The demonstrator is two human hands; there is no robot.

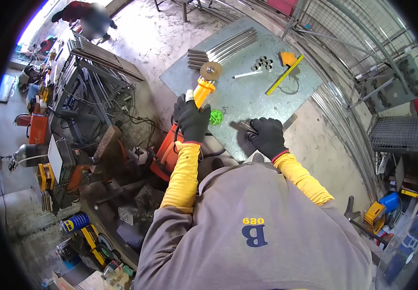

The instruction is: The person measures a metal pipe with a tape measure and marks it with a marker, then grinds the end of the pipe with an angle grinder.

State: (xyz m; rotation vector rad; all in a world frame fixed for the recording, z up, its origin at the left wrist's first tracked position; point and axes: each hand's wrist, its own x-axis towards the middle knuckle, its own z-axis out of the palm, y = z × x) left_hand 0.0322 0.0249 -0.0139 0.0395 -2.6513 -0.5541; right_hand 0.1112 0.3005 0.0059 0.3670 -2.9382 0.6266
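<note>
My left hand (pixel 192 121), in a black glove, is wrapped round the body of a yellow-orange angle grinder (pixel 204 91). Its brown disc (pixel 211 71) points away from me over the metal table (pixel 238 137). Close to that hand, a bright green round tangle (pixel 216 117) lies on the tabletop. Toward the table's near right side, my gloved right hand (pixel 269 137) has its fingers curled on a short metal piece (pixel 242 126). Part of that piece is hidden under the glove.
On the table are metal tubes (pixel 233 44), short tube pieces (pixel 262 64), a white marker (pixel 247 74), a yellow ruler (pixel 285 75) and an orange magnetic square (pixel 287 58). Left stands a rack of metal bars (pixel 105 60); a person (pixel 76 12) is far left. Long tubes (pixel 346 125) lie right.
</note>
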